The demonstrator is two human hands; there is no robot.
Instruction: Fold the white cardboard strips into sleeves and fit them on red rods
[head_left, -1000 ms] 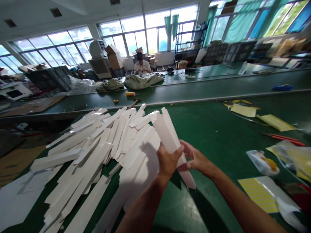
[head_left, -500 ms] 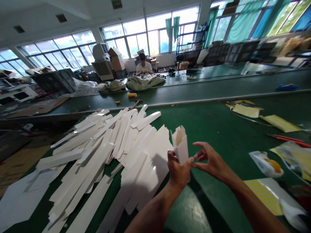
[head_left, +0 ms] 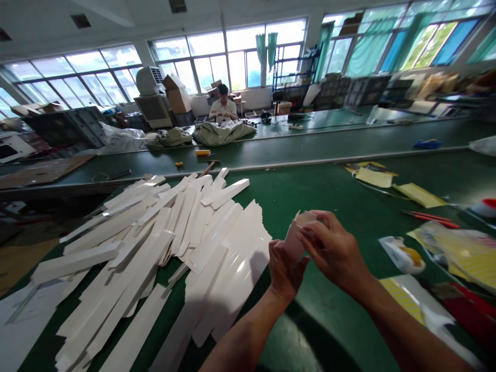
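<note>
A small white paper box with end flaps is held tilted above the green table. My left hand wraps round its lower part. At the top, the fingers of my right hand are closed on the box's upper edge and flaps; the fingertips partly hide that end. To the left of my hands lies a large pile of flat, long white boxes. Beside it, nearest my left hand, are wider white sheets with torn-looking edges.
On the right lie yellow sheets, red-handled tools, a tape roll in white wrapping and a yellow label sheet. Beyond the metal table edge, a person sits behind a cloth sack. A yellow-handled tool lies nearer.
My right hand has moved up from beside my left thumb to the top of the paper box, and its fingers have closed there. The box is now more tilted. The view has shifted right.
</note>
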